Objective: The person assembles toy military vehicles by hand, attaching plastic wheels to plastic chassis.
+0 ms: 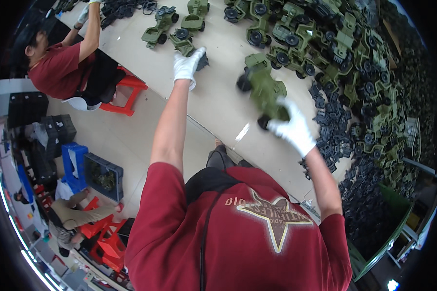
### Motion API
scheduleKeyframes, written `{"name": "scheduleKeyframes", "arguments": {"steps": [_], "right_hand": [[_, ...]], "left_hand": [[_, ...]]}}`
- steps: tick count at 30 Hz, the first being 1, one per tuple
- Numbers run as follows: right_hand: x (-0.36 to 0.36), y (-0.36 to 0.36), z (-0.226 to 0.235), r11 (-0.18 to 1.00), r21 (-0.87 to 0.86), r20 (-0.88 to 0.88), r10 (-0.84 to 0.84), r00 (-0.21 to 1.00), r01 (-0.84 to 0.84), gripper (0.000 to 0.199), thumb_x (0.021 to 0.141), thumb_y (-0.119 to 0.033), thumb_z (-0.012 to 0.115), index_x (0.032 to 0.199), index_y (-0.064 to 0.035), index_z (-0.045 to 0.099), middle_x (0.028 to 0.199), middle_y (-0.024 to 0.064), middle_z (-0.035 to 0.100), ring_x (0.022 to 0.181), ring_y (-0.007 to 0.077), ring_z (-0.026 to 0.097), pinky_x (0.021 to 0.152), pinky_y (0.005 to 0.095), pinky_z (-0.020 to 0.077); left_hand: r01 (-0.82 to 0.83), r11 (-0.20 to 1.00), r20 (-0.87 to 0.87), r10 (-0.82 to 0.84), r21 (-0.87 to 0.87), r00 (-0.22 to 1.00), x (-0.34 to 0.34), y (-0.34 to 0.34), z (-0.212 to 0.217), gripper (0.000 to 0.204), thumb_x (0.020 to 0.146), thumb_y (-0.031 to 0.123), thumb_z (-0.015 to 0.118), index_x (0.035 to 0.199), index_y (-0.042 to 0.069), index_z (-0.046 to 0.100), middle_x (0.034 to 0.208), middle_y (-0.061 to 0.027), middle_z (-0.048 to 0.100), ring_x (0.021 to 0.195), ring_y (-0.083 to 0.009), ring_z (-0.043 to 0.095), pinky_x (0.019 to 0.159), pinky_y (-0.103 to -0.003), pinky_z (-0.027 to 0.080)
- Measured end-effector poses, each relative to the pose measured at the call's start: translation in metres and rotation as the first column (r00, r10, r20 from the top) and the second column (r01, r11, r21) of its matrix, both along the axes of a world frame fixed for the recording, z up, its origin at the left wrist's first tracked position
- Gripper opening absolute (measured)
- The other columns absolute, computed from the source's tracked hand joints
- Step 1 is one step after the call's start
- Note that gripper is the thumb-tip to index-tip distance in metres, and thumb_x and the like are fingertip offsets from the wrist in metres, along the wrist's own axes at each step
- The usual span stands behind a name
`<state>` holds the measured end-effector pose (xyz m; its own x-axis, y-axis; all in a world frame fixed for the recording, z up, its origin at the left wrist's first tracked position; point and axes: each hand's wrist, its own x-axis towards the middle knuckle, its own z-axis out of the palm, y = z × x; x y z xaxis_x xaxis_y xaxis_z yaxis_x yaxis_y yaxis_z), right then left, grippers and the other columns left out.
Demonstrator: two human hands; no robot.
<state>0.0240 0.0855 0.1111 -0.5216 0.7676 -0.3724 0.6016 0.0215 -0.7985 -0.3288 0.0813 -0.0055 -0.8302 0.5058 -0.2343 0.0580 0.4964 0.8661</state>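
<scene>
Pale table bears green toy trucks; black parts.

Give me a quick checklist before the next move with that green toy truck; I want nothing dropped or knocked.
1. Right hand grips the green toy truck at its rear end: ok.
2. Truck lifted off the table: cannot tell.
3. Left hand rests on a dark part beside a small green truck: ok.
4. Bare table between the two hands: ok.
5. Pile of black parts lies close to the right hand: not ok.
6. All wheels fitted on the held truck: cannot tell.
</scene>
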Motion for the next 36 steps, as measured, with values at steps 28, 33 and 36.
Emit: {"name": "scheduleKeyframes", "arguments": {"steps": [28,33,36], "right_hand": [[-0.081,0.041,-0.136,0.805,-0.225,-0.305,-0.593,0.745,0.548,0.093,0.08,0.008,0.069,0.151,-0.0074,0.011,0.122,0.019,0.057,0.098,0.0204,0.064,0.086,0.0327,0.0552],[-0.091,0.052,-0.139,0.798,-0.369,-0.317,-0.59,0.743,0.476,0.093,0.082,0.009,0.066,0.152,-0.0125,0.009,0.12,0.0187,0.059,0.105,0.0205,0.062,0.09,0.0324,0.0529],[-0.098,0.04,-0.138,0.78,-0.441,-0.396,-0.613,0.684,0.444,0.092,0.083,0.01,0.065,0.153,-0.0143,0.009,0.13,0.0173,0.054,0.114,0.0207,0.057,0.096,0.033,0.0486]], "left_hand": [[0.694,0.713,-0.365,-0.676,-0.101,0.641,-0.025,0.078,0.024,0.041,0.088,0.034,0.067,0.111,0.0,0.067,0.106,-0.0158,0.068,0.097,-0.0305,0.064,0.083,-0.037,0.05],[0.213,0.967,-0.872,0.018,0.139,0.489,-0.055,0.049,0.019,0.027,0.08,0.014,0.071,0.103,0.002,0.065,0.094,-0.0152,0.065,0.085,-0.035,0.062,0.079,-0.045,0.05],[-0.035,0.982,-0.758,0.164,0.184,0.632,-0.087,0.022,-0.009,0.031,0.082,0.012,0.068,0.11,0.0,0.062,0.101,-0.0178,0.063,0.092,-0.0353,0.061,0.083,-0.044,0.049]]}}
